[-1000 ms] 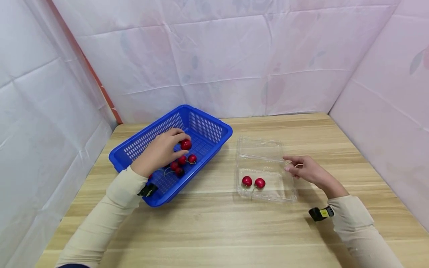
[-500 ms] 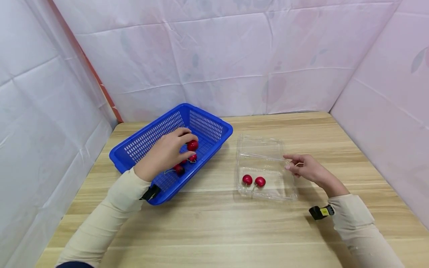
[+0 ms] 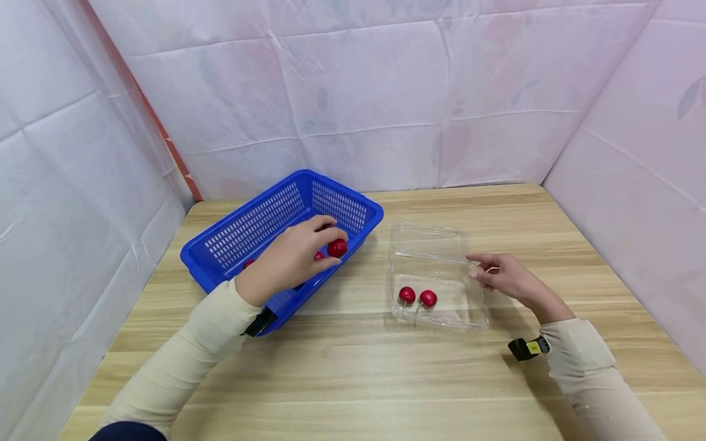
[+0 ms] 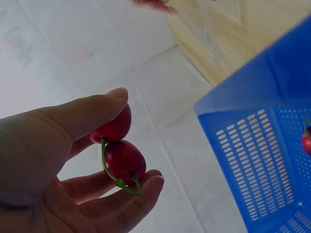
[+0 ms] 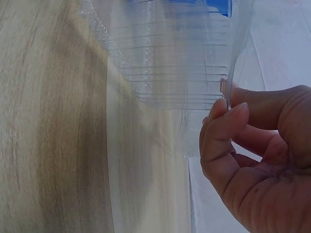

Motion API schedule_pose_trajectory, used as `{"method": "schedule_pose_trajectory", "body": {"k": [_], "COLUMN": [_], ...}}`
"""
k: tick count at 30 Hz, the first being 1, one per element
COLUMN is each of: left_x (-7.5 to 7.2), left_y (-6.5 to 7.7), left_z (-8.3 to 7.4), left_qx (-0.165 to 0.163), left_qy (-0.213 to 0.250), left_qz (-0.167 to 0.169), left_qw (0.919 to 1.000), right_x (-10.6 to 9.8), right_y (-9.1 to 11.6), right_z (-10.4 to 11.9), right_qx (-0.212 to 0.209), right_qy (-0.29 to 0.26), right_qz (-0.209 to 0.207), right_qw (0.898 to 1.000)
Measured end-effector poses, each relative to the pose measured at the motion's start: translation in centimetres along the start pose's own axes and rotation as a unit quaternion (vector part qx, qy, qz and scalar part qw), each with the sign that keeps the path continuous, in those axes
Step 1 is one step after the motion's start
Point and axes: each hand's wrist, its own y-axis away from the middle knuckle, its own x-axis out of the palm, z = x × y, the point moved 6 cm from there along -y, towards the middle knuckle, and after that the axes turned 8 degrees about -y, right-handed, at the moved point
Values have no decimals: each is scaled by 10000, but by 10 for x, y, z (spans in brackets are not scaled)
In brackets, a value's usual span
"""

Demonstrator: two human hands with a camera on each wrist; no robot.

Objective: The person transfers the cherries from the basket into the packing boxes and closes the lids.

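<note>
Filling seems early: near the table's (image 3: 353, 380) back left corner, the slotted blue basket (image 3: 250, 228) holds unpacked cherries (image 4: 307, 142); over it, the left hand (image 3: 295, 256) pinches a glossy stem-joined pair (image 3: 337, 248); nearer the right edge, two red cherries (image 3: 407, 295) lie in the clear plastic box (image 3: 455, 306), whose side the right hand (image 3: 504, 280) pinches

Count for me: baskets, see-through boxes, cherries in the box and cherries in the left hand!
Basket: 1
See-through box: 1
Cherries in the box: 2
Cherries in the left hand: 2
Total: 6
</note>
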Motion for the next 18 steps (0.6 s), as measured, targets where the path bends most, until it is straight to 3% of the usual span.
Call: {"method": "schedule_pose_trajectory", "body": {"k": [7, 18], "left_x": [0, 3], "left_y": [2, -6], "left_z": [-12, -40], "left_qx": [110, 640], "left_qy": [-67, -49], "left_qz": [-148, -441], "left_qw": [9998, 9970], "right_x": [0, 0], "right_y": [0, -1], "right_z": [1, 0], "right_qx": [25, 42], "right_qy": [-23, 12], "right_qz": [-10, 9], "right_qw": [10000, 10000]}}
